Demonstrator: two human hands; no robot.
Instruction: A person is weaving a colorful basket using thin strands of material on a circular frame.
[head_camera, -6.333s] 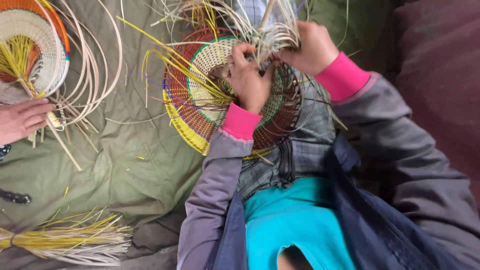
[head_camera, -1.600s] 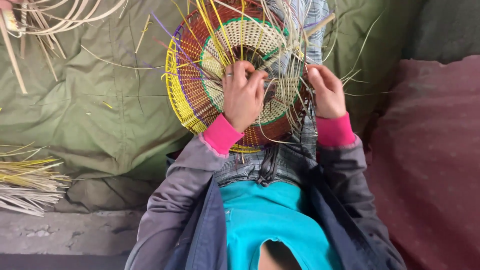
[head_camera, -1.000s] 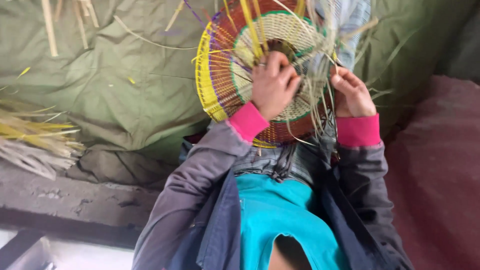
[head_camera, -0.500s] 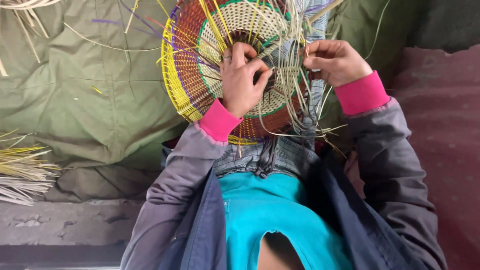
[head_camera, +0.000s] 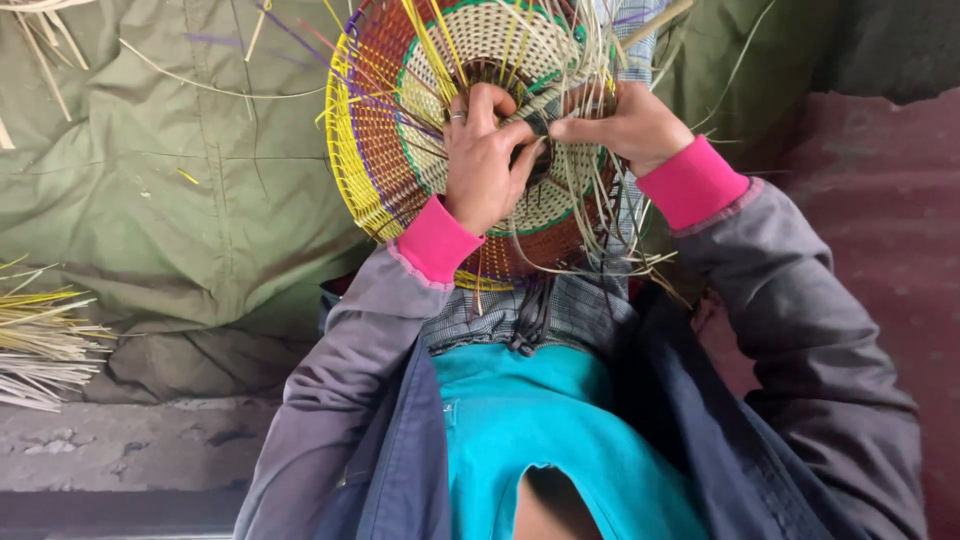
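Your round woven basket (head_camera: 400, 150), banded yellow, brown, green and cream, rests tilted on your lap, loose strands sticking out.

Yellow, brown, green-ringed cream basket (head_camera: 385, 150)

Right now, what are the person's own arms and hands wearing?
Both arms wear loose grey-purple jacket sleeves, each ending in a bright pink knitted cuff at the wrist. The left hand is bare apart from a thin ring on one finger; the right hand is bare, with no ring visible. No gloves, no watch.
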